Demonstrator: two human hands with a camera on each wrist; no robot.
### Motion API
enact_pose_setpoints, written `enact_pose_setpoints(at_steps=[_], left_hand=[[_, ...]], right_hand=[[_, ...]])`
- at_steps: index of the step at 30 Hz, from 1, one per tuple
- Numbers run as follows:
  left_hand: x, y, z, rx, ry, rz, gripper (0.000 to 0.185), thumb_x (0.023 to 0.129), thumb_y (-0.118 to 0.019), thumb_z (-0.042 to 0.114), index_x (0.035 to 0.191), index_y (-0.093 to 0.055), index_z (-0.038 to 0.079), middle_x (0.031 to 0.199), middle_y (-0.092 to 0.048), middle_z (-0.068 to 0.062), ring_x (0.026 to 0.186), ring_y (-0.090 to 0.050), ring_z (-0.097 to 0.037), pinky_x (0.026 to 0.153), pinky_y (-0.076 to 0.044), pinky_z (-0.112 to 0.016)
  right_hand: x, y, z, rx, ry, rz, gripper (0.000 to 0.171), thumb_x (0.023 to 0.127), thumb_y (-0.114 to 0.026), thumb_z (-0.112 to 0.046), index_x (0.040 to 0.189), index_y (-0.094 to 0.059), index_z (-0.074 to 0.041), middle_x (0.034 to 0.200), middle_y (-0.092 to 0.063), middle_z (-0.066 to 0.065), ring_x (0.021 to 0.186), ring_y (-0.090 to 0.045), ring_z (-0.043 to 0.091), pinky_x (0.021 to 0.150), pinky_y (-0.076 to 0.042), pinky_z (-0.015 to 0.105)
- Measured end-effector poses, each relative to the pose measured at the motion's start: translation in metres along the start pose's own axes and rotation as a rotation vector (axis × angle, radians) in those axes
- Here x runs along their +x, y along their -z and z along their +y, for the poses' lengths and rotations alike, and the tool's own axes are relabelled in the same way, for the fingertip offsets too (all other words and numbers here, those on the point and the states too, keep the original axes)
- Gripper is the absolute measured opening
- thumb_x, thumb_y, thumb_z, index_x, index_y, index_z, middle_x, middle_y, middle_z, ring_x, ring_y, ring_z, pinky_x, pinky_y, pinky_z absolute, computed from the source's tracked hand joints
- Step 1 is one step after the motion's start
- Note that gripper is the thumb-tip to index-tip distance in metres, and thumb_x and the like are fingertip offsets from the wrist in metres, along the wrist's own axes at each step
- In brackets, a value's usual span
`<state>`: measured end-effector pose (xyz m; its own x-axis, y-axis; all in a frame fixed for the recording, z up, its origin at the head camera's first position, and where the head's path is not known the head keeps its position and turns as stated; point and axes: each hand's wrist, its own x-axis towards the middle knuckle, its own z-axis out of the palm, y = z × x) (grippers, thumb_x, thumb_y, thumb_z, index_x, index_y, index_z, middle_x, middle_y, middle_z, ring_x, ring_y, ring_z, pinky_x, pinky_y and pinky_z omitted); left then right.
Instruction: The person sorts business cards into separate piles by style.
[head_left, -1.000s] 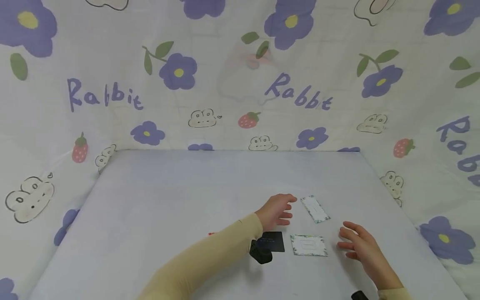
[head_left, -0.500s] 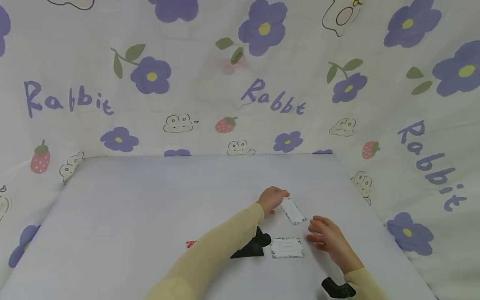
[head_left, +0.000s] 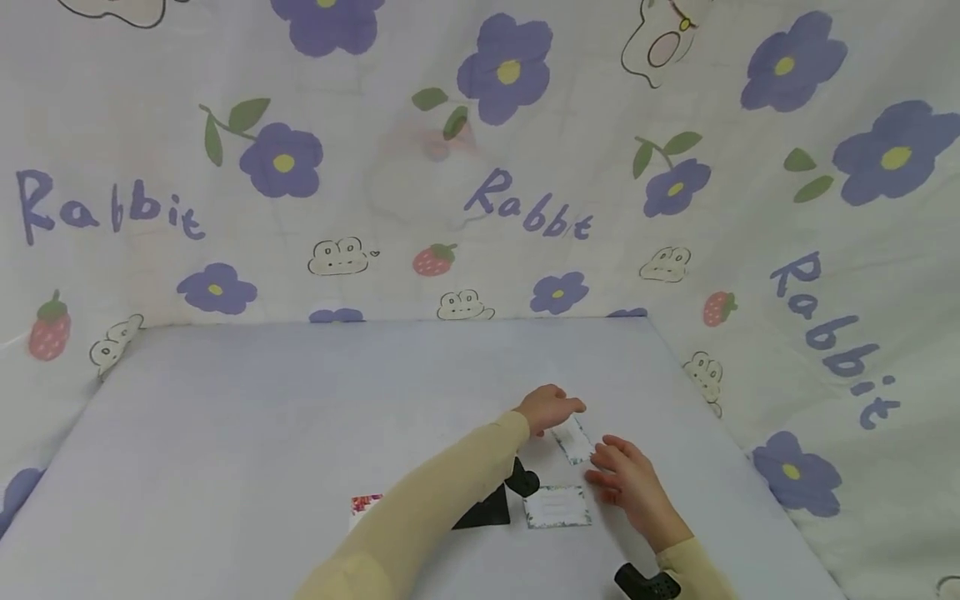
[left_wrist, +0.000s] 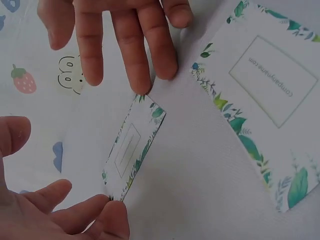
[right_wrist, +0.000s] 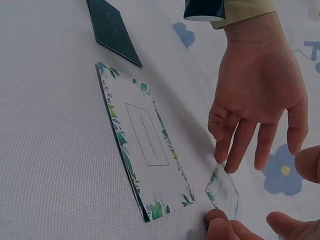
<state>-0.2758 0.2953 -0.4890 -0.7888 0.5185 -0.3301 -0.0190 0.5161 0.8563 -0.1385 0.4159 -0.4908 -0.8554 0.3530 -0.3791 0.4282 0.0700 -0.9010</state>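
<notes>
A small white card with a leafy border (head_left: 574,442) lies flat between my two hands. My left hand (head_left: 549,408) reaches across to its far end, and its fingertips (right_wrist: 231,165) touch the edge there. At the near end my right hand (head_left: 633,487) holds its fingers stretched out, with a fingertip (left_wrist: 141,86) at the card's edge. Neither hand grips it. Just nearer lies a matching leafy card pile (head_left: 557,507), printed "companyname.com"; the right wrist view shows its thickness.
A black card pile (head_left: 486,511) lies left of the leafy pile, partly hidden by the left arm. Further left, a red-and-white card (head_left: 365,503) shows beside the sleeve. Patterned cloth (head_left: 375,200) walls the white table (head_left: 247,433) at the back and sides.
The head view has swung right. My left hand has come over the far end of the small card, from beside it, and my right hand has moved closer to its near end.
</notes>
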Motion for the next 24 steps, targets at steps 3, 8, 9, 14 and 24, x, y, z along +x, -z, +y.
enact_pose_setpoints(at_steps=[3, 8, 9, 14, 24], left_hand=[[-0.001, 0.001, 0.000, 0.003, 0.021, 0.013, 0.063, 0.094, -0.064, 0.047, 0.142, -0.055, 0.008, 0.144, -0.058, -0.011, 0.122, -0.060, -0.027, 0.095, -0.056, -0.046], [0.005, 0.003, -0.007, 0.031, 0.053, 0.029, 0.057, 0.093, -0.065, 0.046, 0.134, -0.060, 0.008, 0.134, -0.063, -0.010, 0.111, -0.063, -0.025, 0.090, -0.057, -0.044], [0.006, 0.003, -0.010, 0.037, 0.056, 0.028, 0.056, 0.093, -0.065, 0.046, 0.133, -0.060, 0.008, 0.132, -0.064, -0.010, 0.109, -0.063, -0.024, 0.089, -0.058, -0.043], [0.009, 0.012, -0.019, 0.037, 0.070, 0.018, 0.056, 0.093, -0.065, 0.045, 0.135, -0.059, 0.007, 0.122, -0.066, -0.010, 0.088, -0.060, -0.020, 0.071, -0.054, -0.034], [-0.003, 0.026, -0.033, 0.000, 0.048, -0.029, 0.056, 0.095, -0.064, 0.042, 0.136, -0.056, 0.004, 0.094, -0.063, -0.003, 0.059, -0.055, -0.015, 0.053, -0.048, -0.024]], right_hand=[[0.001, 0.000, 0.000, 0.037, -0.008, -0.011, 0.065, 0.107, -0.046, -0.033, 0.157, -0.022, 0.002, 0.150, -0.045, 0.031, 0.089, -0.067, 0.007, 0.074, -0.051, 0.026], [0.002, 0.002, -0.001, 0.090, -0.029, -0.017, 0.065, 0.107, -0.046, -0.032, 0.157, -0.021, 0.001, 0.144, -0.051, 0.026, 0.087, -0.067, 0.007, 0.072, -0.052, 0.025], [0.003, 0.002, -0.001, 0.094, -0.031, -0.013, 0.064, 0.107, -0.046, -0.031, 0.156, -0.022, 0.001, 0.141, -0.053, 0.025, 0.087, -0.067, 0.007, 0.071, -0.052, 0.025], [0.005, 0.003, -0.006, 0.062, -0.041, -0.025, 0.064, 0.107, -0.045, -0.034, 0.157, -0.021, 0.000, 0.138, -0.055, 0.022, 0.087, -0.067, 0.007, 0.071, -0.052, 0.025], [0.018, 0.005, -0.013, 0.014, -0.091, -0.061, 0.072, 0.106, -0.047, -0.040, 0.158, -0.021, 0.001, 0.129, -0.061, 0.015, 0.089, -0.063, 0.012, 0.074, -0.054, 0.025]])
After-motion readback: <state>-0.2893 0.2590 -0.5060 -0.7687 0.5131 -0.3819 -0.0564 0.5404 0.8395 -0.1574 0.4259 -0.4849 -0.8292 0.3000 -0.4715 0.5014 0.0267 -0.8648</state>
